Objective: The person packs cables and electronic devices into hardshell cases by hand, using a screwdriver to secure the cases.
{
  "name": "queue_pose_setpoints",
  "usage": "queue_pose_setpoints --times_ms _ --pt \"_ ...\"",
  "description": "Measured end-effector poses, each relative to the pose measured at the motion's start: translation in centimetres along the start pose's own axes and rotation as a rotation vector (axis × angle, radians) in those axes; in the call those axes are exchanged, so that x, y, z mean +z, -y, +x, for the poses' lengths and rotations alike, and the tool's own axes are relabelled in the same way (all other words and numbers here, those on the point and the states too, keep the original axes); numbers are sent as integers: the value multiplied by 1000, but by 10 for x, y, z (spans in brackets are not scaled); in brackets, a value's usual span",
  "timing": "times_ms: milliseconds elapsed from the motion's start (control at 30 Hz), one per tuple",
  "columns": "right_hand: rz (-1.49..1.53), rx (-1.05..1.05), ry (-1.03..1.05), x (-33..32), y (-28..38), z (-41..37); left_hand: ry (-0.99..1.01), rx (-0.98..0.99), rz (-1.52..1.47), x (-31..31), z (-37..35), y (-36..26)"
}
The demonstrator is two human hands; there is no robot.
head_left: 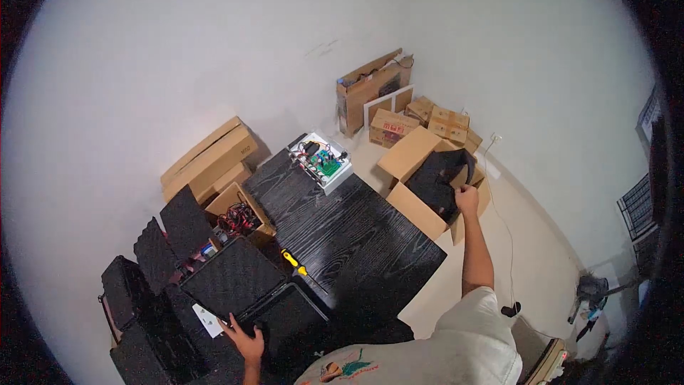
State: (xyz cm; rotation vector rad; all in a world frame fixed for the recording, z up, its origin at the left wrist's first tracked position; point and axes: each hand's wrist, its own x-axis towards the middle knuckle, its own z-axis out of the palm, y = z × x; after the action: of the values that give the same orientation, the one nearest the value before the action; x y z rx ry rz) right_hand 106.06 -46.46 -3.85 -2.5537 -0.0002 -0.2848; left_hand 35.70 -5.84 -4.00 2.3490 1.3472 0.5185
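Observation:
My right hand [467, 201] reaches over an open cardboard box [412, 210] on the floor, its fingers closed on the edge of a dark, soft-looking black piece [434, 184] inside. What kind of thing this black piece is, I cannot tell. My left hand [246, 342], fingers apart, rests at the near edge of an open black case [235, 278] with a dark textured lining. Beside its fingertips lies a white plate [208, 319] with small dark marks. A yellow-and-black screwdriver [293, 262] lies on the black wood-grain table [349, 221] to the right of the case.
A white open-topped unit with a green circuit board [328, 162] sits at the table's far corner. Left of the table stands a carton of red and black cables [239, 219], near long cartons [206, 160]. More cardboard boxes [392, 128] line the wall. A white cable [507, 232] runs along the floor.

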Motion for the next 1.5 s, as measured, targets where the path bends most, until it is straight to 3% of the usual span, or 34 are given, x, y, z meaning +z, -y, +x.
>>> queue_pose_setpoints --times_ms 67,200,300,367,400,433,467,633,733,833,933,1067,1267,1333,1433,1500 --pt "39 -44 -49 -7 -2 -3 -15 6 -45 -1 -2 4" --pt "229 7 -46 -83 84 -56 -9 -30 -76 -4 -2 -1" --pt "455 -42 -26 -80 100 -92 -16 -17 -82 -3 -2 4" --pt "570 -195 -13 -32 77 -110 -33 20 -117 -2 -2 7" --pt "675 -121 115 -2 64 -123 -40 36 -133 -2 -3 9" --pt "896 105 305 -32 106 -166 -44 17 -154 -3 -4 6" --pt "897 179 349 -35 127 -197 -51 25 -147 -2 -3 8" --pt "917 264 613 8 135 -307 -50 8 -151 -3 -4 9" --pt "827 245 750 21 128 -353 -50 4 -138 -4 -3 7" --pt "477 39 816 23 112 -355 -61 33 -145 -5 -2 7" --pt "252 -434 262 27 120 -333 -53 30 -100 -4 -2 9" --pt "239 -769 370 21 191 -264 -51 8 -127 -3 -3 6" --pt "-416 -1147 548 84 239 -202 -54 5 -111 -4 -2 5" --pt "-691 -1133 637 112 236 -185 -53 3 -119 -6 -3 3" --pt "-640 -1074 722 107 240 -170 -40 -27 -118 -8 -2 1" --pt "-579 -995 816 62 259 -165 -55 -24 -130 -4 -4 6"
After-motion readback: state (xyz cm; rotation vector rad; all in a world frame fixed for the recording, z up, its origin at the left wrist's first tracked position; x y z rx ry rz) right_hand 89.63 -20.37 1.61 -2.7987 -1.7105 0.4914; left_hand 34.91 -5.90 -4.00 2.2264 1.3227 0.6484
